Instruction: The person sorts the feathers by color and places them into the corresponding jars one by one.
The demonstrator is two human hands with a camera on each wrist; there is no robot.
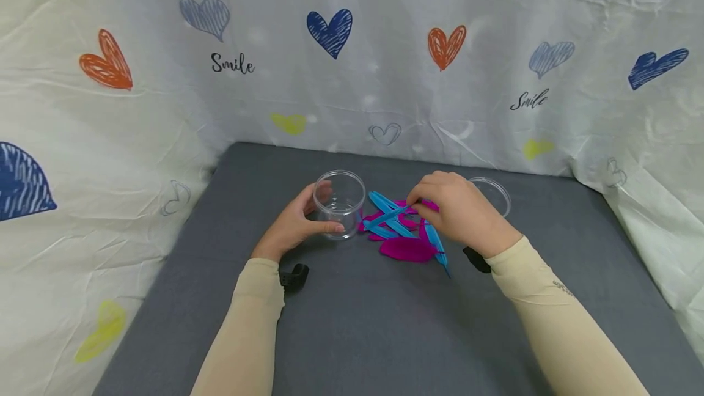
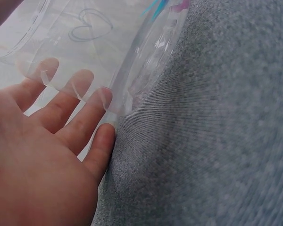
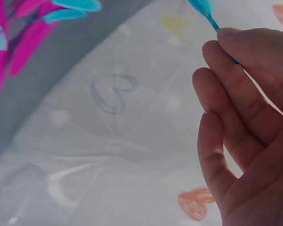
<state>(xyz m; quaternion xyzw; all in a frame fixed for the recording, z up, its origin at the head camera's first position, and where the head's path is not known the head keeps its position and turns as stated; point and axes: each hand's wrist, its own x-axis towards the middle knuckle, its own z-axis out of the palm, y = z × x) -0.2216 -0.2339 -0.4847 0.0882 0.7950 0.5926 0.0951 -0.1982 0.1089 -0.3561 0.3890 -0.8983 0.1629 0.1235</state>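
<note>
My left hand (image 1: 291,228) grips a clear plastic jar (image 1: 339,203) that stands upright with its mouth uncovered. The thumb lies on the near side, and in the left wrist view the fingers (image 2: 75,108) reach along the far wall. My right hand (image 1: 459,209) pinches the quill of a blue feather (image 3: 203,8) between thumb and fingertips. That feather points left toward the jar, over a loose pile of blue and magenta feathers on the table. Frontmost in the pile is a magenta feather (image 1: 408,250); a blue feather (image 1: 434,240) lies at its right side.
A clear round lid (image 1: 508,197) lies behind my right hand. The grey tabletop (image 1: 374,329) runs up to a white cloth backdrop (image 1: 385,96) printed with hearts. Black wrist gear (image 1: 295,277) hangs beneath my left wrist.
</note>
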